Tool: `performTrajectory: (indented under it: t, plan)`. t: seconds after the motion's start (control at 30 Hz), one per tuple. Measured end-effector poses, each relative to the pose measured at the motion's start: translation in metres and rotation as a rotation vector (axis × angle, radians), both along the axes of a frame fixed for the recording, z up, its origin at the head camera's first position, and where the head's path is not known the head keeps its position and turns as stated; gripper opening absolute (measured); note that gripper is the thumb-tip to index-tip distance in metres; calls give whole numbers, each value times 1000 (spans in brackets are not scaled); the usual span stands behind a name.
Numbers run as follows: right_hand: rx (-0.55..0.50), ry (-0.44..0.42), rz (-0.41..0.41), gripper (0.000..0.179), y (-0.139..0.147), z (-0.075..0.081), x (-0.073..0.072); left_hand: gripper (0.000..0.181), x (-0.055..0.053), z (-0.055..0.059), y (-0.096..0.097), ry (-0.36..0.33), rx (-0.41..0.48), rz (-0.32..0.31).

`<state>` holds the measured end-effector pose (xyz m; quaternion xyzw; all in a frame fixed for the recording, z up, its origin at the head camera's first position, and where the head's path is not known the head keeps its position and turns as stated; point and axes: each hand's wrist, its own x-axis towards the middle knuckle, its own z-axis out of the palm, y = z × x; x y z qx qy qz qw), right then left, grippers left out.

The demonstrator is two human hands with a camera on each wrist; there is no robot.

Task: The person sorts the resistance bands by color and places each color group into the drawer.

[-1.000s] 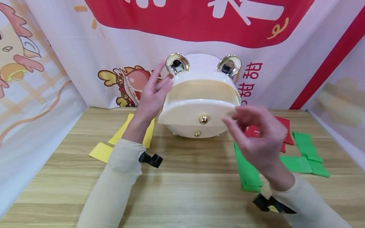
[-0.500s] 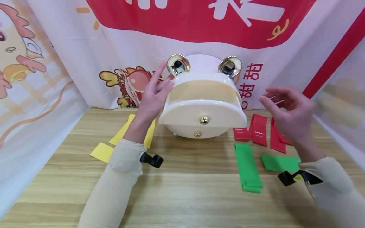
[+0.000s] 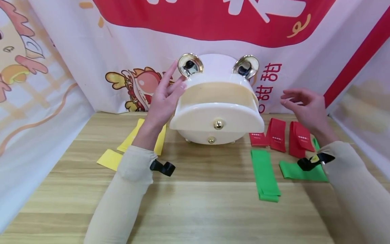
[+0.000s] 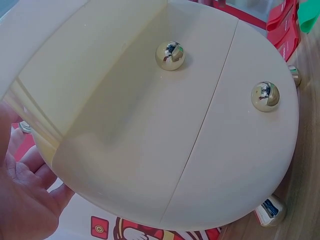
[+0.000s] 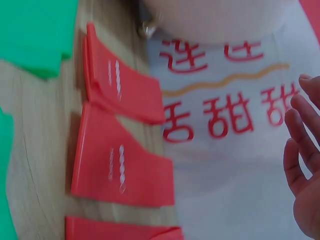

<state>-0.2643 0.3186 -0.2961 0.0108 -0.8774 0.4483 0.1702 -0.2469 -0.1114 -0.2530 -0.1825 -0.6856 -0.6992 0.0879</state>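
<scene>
A white frog-shaped drawer box (image 3: 216,117) with gold-rimmed eyes stands against the back cloth. Its upper drawer (image 3: 195,117) is pulled out, and the lower one is closed; each has a round gold knob (image 4: 170,55). My left hand (image 3: 163,105) rests along the box's left side, fingers extended toward the left eye. In the left wrist view, the fingers (image 4: 50,172) lie at the box's edge. To the right of the box, my right hand (image 3: 307,106) hovers with fingers loosely bent and nothing in them. Below it lie folded red bands (image 3: 276,134), also red bands (image 5: 120,160) in the right wrist view.
Folded green bands (image 3: 265,174) lie on the wooden table (image 3: 195,210) at front right. Yellow bands (image 3: 110,159) lie at left, partly behind the left forearm. A printed cloth (image 3: 146,44) hangs directly behind the box, with more cloth at both sides.
My right hand has drawn away from the drawer's right front corner to the right and now hangs above the red bands. My left hand has stayed beside the box.
</scene>
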Motion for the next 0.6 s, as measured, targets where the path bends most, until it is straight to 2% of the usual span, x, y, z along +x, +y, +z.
performTrajectory:
  t: [0.13, 0.37, 0.6]
  plan:
    - [-22, -62, -1, 61, 11, -4, -13, 66, -2, 2, -1, 11, 6, 9]
    - [-93, -187, -2, 68, 25, -16, -29, 66, -2, 4, -1, 11, -3, 36]
    - [-89, -303, -22, 69, 29, -33, -44, 66, -2, 4, -6, 2, -23, 55]
